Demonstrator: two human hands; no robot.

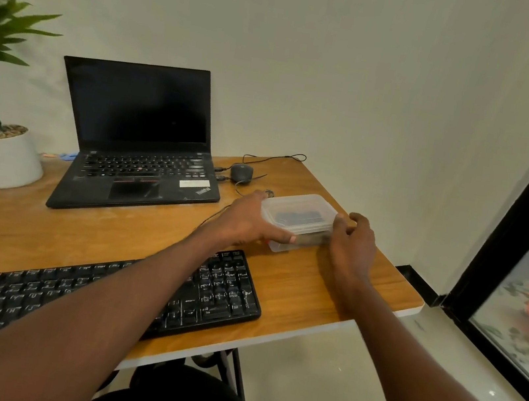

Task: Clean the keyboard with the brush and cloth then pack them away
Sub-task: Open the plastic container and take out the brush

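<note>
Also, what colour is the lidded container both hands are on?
Clear, translucent plastic container with dark contents showing through; seen in the head view.

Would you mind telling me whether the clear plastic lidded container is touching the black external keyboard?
Apart. The head view shows bare wooden desk between the clear plastic lidded container and the black external keyboard.

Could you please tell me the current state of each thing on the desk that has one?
plastic box: lid on, dark items inside, held from both sides
left hand: grips the box's left side
right hand: grips the box's right side
laptop: open, screen dark
keyboard: flat on the desk, untouched
mouse: idle, cabled
</note>
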